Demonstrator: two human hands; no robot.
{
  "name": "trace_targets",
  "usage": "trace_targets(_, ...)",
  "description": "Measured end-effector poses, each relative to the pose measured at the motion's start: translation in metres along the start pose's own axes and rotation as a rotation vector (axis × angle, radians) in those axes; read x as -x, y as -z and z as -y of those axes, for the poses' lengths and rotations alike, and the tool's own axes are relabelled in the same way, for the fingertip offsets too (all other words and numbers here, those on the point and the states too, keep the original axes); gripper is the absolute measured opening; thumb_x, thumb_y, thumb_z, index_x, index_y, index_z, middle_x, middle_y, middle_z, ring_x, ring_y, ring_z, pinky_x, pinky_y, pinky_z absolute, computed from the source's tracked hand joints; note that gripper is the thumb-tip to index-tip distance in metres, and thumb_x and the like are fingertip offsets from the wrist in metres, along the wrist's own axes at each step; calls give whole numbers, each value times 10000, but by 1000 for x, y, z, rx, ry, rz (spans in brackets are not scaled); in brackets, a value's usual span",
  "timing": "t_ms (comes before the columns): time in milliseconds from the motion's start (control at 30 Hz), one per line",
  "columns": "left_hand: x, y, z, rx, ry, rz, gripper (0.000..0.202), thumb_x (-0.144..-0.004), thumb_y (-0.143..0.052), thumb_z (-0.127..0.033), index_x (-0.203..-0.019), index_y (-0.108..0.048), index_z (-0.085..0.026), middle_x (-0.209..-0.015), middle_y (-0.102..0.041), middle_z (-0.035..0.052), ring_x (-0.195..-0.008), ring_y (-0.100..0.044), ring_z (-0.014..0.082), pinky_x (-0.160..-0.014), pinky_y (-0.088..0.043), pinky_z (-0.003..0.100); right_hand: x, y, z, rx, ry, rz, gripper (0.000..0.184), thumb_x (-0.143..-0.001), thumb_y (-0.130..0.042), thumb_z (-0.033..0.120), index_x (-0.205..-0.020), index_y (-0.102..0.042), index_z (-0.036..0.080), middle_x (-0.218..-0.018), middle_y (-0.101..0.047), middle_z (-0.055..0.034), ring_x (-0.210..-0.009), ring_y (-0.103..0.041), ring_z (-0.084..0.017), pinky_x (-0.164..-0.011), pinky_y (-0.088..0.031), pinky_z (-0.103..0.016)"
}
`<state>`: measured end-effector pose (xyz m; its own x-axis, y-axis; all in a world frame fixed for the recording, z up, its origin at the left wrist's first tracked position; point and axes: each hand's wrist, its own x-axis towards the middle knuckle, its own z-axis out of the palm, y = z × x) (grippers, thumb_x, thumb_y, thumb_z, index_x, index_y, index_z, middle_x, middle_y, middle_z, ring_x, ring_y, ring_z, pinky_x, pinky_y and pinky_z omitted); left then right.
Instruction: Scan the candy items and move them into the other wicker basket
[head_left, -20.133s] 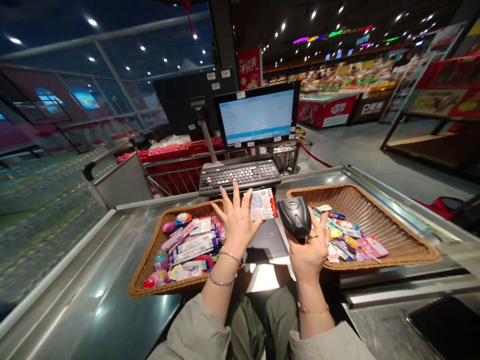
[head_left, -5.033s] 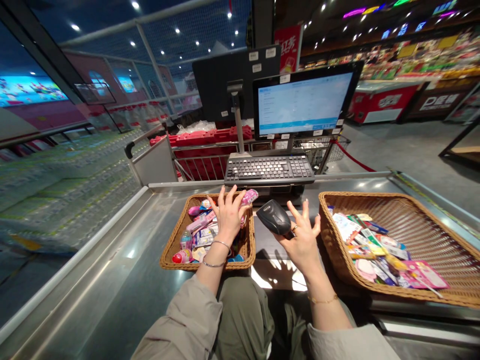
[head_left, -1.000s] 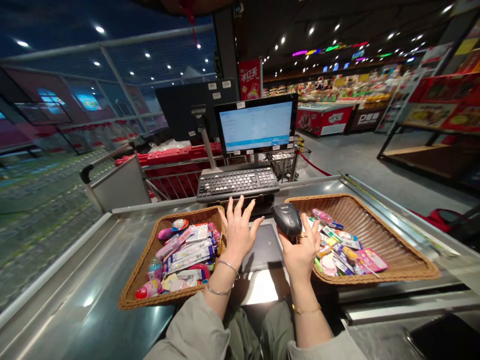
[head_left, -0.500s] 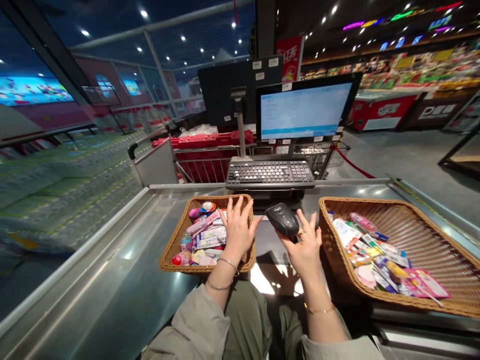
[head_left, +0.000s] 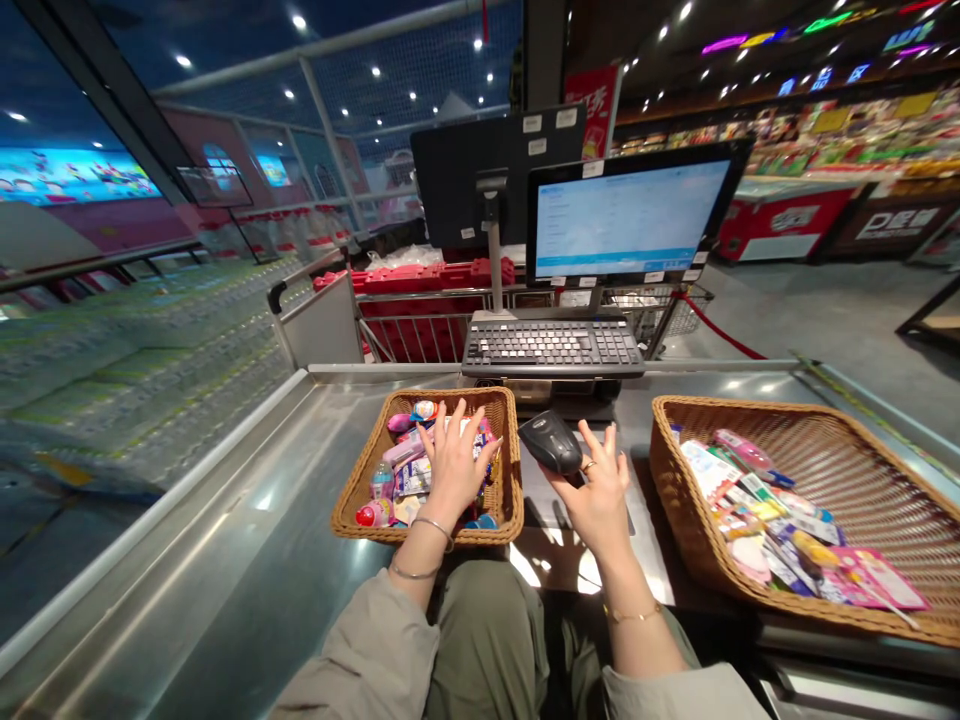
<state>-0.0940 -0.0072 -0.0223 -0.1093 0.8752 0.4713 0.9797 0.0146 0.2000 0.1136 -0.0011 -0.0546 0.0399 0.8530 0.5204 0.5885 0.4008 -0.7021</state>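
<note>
My left hand (head_left: 452,462) reaches into the left wicker basket (head_left: 360,495), fingers spread over small pink and white packaged items (head_left: 409,470); I cannot see whether it has taken hold of one. My right hand (head_left: 598,492) holds a black handheld barcode scanner (head_left: 551,441) between the two baskets, its outer fingers fanned out. The right wicker basket (head_left: 840,440) holds several colourful packets (head_left: 772,510).
A keyboard (head_left: 553,345) and a lit monitor (head_left: 628,222) stand behind the baskets on the steel checkout counter (head_left: 247,560). Red shopping baskets and a wire cart (head_left: 427,300) lie beyond. Store shelves and freezers fill the far right.
My left hand has moved from the basket's right rim down onto the items inside. The scanner hand stays between the baskets. My view has swung left since a second ago.
</note>
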Motion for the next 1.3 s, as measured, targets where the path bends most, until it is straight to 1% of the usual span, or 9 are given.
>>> trace_targets(233,6,3,17,-30,23,44,521,-948,-567,-457,-1436,-520,-279,-1583,-402,105,-1498,-249,388,-1148,-147,753,1,-6,8,23,22,86,209,-842,-658,417,-901,-729,229,-1531,-477,-94,-1534,-155,-379,-1135,-136,-759)
trace_targets(433,8,3,36,-77,17,71,535,-939,-572,-466,-1441,-516,-289,-1587,-394,113,-1501,-234,399,-1147,-144,755,3,-13,12,38,34,119,212,-862,-622,406,-903,-728,226,-1529,-480,-91,-1538,-144,-375,-1134,-135,-757)
trace_targets(567,11,5,51,-125,24,124,598,-892,-635,-497,-1446,-507,-311,-1602,-370,95,-1504,-209,412,-1147,-122,761,4,-15,11,43,38,140,214,-852,-640,415,-888,-726,222,-1534,-473,-92,-1537,-144,-376,-1137,-133,-752)
trace_targets(700,14,6,65,-182,44,174,642,-842,-696,-515,-1433,-517,-341,-1626,-326,75,-1506,-184,432,-1120,-94,801,5,-18,10,45,44,137,255,-845,-651,459,-901,-734,225,-1530,-477,-101,-1535,-150,-384,-1131,-122,-761)
trace_targets(833,16,5,73,-215,49,232,704,-788,-755,-513,-1433,-510,-372,-1652,-260,59,-1517,-120,454,-1103,-75,821,6,-20,11,41,49,145,276,-839,-656,484,-880,-735,222,-1523,-485,-110,-1535,-151,-380,-1136,-127,-751)
trace_targets(967,18,5,78,-211,56,306,742,-754,-788,-509,-1431,-511,-385,-1653,-256,71,-1520,-66,467,-1089,-63,832,6,-21,12,37,48,138,287,-836,-654,497,-860,-736,223,-1511,-499,-114,-1531,-164,-383,-1127,-128,-761)
trace_targets(1033,20,5,80,-209,42,333,678,-754,-794,-490,-1383,-562,-386,-1647,-273,65,-1524,-53,460,-1084,-35,835,6,-21,11,34,44,133,288,-832,-656,498,-849,-735,221,-1505,-506,-116,-1529,-173,-387,-1122,-133,-765)
trace_targets(1167,22,5,87,-211,-2,366,460,-757,-804,-442,-1197,-697,-363,-1620,-340,55,-1527,-56,448,-1069,43,835,5,-22,11,32,42,129,281,-825,-668,491,-849,-736,220,-1498,-514,-118,-1524,-185,-394,-1119,-143,-767)
trace_targets(1300,22,6,95,-199,-26,422,316,-716,-841,-426,-1014,-765,-353,-1580,-419,32,-1524,-46,458,-1043,124,830,6,-22,12,35,46,122,279,-822,-676,488,-850,-735,217,-1489,-524,-123,-1520,-195,-399,-1116,-148,-771)
